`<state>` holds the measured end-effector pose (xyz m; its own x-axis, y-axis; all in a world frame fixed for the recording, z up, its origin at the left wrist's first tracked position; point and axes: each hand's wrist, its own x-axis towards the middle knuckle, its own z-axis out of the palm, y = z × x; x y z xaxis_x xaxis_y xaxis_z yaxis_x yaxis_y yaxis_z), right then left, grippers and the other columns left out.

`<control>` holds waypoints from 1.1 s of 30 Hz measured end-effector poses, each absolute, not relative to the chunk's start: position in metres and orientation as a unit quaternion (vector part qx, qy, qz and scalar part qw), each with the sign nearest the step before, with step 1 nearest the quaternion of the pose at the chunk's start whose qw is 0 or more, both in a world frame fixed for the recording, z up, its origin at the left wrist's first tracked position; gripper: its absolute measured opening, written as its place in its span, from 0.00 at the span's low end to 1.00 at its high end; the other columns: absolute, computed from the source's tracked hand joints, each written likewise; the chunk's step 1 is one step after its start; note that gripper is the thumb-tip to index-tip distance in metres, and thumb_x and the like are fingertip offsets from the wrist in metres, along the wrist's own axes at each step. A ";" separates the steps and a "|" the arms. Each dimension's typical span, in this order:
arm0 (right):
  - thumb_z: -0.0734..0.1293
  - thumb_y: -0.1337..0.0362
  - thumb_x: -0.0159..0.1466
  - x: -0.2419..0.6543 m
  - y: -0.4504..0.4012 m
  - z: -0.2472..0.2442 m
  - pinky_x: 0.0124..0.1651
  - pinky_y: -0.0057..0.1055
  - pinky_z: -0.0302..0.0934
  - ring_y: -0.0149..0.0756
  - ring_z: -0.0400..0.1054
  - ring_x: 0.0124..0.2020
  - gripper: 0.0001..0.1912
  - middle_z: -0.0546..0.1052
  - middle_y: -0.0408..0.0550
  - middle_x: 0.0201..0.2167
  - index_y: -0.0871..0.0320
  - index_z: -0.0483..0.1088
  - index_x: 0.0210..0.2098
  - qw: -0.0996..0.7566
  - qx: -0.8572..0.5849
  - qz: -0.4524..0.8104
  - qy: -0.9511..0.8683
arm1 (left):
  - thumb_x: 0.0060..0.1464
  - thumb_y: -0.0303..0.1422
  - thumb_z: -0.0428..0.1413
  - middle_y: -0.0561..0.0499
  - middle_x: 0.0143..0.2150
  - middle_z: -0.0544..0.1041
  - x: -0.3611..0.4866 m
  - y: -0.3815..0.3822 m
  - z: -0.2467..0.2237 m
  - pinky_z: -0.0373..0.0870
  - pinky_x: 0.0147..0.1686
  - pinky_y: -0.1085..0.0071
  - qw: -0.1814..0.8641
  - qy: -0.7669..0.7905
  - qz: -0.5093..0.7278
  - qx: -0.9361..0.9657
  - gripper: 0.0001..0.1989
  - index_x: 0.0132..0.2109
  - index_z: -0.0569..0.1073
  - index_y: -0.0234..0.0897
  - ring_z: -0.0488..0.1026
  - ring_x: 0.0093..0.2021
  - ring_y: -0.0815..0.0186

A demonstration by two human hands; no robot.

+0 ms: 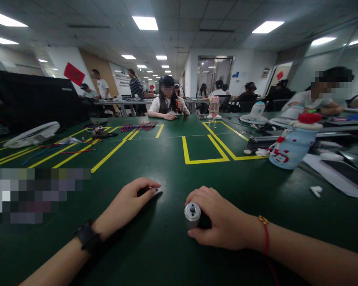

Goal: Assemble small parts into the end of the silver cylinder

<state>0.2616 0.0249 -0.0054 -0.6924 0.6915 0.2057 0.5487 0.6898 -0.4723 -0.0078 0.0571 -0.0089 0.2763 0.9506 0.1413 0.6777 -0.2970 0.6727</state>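
Observation:
In the head view my right hand is wrapped round a small silver DC motor, which stands upright. Its round end faces up, showing a short central shaft and small dark holes. The far-side fingers curl behind the motor and the thumb presses its near side. To the left, my left hand is low over the green tabletop, thumb and forefinger brought together. Anything between those fingertips is too small to make out; a dark shadow lies beneath them. A gap separates the two hands.
Yellow tape marks out areas on the table. Wires lie at the far left, with a white fan part nearby. A blue bottle, papers and a white scrap are right. A person sits opposite.

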 end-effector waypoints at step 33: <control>0.72 0.59 0.55 0.261 0.025 -0.006 0.47 0.39 0.55 0.42 0.61 0.42 0.21 0.72 0.49 0.43 0.58 0.67 0.46 0.181 -0.348 0.198 -0.898 | 0.57 0.35 0.59 0.55 0.55 0.73 0.017 0.020 -0.022 0.61 0.58 0.50 0.259 0.449 0.181 0.836 0.10 0.42 0.80 0.60 0.68 0.56 0.55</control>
